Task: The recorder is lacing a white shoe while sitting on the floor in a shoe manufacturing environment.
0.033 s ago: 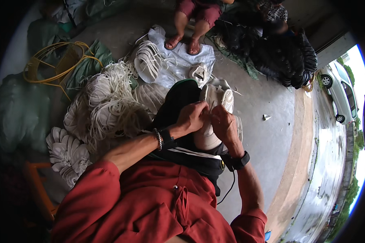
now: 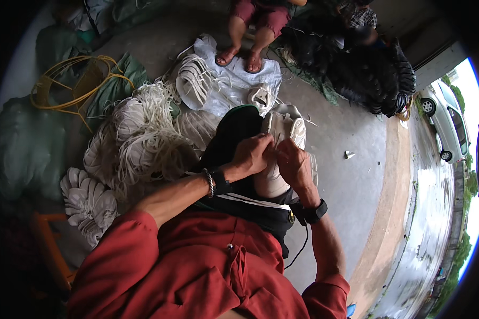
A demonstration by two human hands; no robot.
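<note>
A cream sneaker (image 2: pixel 271 183) rests on my lap against a dark cloth, its toe toward me. Over its upper, my left hand (image 2: pixel 254 153) and my right hand (image 2: pixel 294 162) meet with the fingertips pinched close together. Whatever the fingers hold is too small and too covered to make out; the middle of the shoe is hidden behind them. Just beyond, a second pale shoe (image 2: pixel 261 97) lies on a white sheet. White straps (image 2: pixel 250 200) run across my lap below the sneaker.
Left of me lie a heap of pale shoe uppers with loose laces (image 2: pixel 143 127) and a stack of uppers (image 2: pixel 90 204). A yellow wire frame (image 2: pixel 72 80) stands behind. Ahead, a person's sandalled feet (image 2: pixel 239 58) rest on the white sheet (image 2: pixel 218 87). Black material (image 2: pixel 362 74) is piled far right.
</note>
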